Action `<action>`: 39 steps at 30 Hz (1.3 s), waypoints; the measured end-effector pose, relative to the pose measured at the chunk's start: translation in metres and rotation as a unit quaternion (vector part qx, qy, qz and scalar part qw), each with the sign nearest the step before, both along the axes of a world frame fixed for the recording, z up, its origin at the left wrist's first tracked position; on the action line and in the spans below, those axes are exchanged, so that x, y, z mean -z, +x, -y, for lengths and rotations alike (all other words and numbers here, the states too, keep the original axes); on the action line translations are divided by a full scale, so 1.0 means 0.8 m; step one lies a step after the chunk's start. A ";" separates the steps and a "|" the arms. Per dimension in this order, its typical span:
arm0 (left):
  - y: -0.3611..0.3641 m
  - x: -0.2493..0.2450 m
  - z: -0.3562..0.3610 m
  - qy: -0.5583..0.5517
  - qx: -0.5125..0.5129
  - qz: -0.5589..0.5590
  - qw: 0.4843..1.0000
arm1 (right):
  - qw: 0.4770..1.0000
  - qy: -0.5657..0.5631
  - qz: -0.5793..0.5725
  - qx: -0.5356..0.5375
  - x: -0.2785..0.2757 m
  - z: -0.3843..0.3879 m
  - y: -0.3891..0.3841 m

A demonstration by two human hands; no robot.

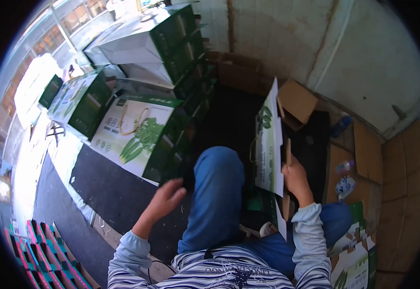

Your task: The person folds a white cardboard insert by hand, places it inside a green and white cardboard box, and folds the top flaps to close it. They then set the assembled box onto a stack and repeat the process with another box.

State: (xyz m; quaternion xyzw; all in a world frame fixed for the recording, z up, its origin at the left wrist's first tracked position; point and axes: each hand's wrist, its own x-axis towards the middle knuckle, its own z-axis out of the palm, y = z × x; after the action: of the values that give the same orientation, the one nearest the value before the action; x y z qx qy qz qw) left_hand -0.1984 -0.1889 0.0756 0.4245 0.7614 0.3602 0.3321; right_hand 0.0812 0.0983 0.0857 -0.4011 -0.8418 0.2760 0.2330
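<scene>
My right hand (295, 179) is closed on the edge of a white and green printed cardboard carton (267, 144), held upright beside my right knee. The carton stands nearly edge-on, with open flaps on its right side and a cord handle on its printed face. Part of my right fingers is hidden behind it. My left hand (164, 200) hovers over the dark floor left of my knee, thumb apart from the fingers, holding nothing. Just beyond it lies a similar carton (137, 132) with a vegetable picture and a yellow cord handle.
Tall stacks of green and white cartons (171, 53) rise at the back left. An open brown cardboard box (297, 103) and flattened cardboard (403, 188) lie along the right wall. Pink and teal trays (46, 255) stand at the lower left. A blue bottle (341, 124) lies at right.
</scene>
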 end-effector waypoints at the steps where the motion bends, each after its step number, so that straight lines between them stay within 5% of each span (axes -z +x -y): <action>1: 0.010 -0.025 -0.022 0.071 -0.024 0.024 0.997 | 1.000 -0.002 0.002 0.000 0.009 -0.004 0.001; 4: 0.047 -0.083 -0.089 0.239 -0.001 0.109 0.965 | 0.998 -0.062 -0.003 0.010 -0.008 0.006 -0.001; 8: 0.111 -0.094 -0.187 0.202 0.069 0.088 0.973 | 0.998 -0.057 -0.005 -0.002 -0.009 0.016 -0.002; 14: 0.141 -0.023 -0.303 0.118 0.093 -0.042 0.988 | 0.995 -0.078 -0.061 0.008 -0.009 0.028 0.001; 18: 0.119 0.009 -0.329 0.100 0.161 0.031 0.981 | 0.990 -0.108 -0.091 0.004 0.010 0.008 0.012; 20: 0.104 0.037 -0.339 0.216 0.174 0.011 0.961 | 0.988 -0.129 -0.082 0.010 0.006 -0.012 0.023; 25: 0.078 -0.022 -0.316 0.133 0.336 -0.010 0.932 | 0.982 -0.161 -0.081 0.059 -0.006 -0.082 0.063; 28: 0.086 0.053 -0.331 0.155 0.291 -0.112 0.937 | 0.989 -0.079 -0.094 0.084 0.045 -0.112 0.049; 30: 0.086 0.075 -0.349 0.129 0.277 -0.139 0.942 | 0.983 -0.147 -0.061 0.088 0.048 -0.118 0.043; 33: 0.098 0.065 -0.350 0.059 0.248 -0.089 0.963 | 0.969 -0.205 -0.090 0.101 0.066 -0.138 0.050; 39: 0.116 0.039 -0.348 0.034 0.252 -0.110 0.961 | 0.984 -0.048 -0.018 0.169 0.029 -0.132 0.042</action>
State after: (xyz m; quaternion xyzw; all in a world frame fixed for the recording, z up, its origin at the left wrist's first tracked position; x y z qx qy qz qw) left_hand -0.1057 0.0899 0.0441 0.6508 0.6489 0.2413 0.3116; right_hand 0.1147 0.2038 0.0629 -0.5432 -0.7436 0.2797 0.2716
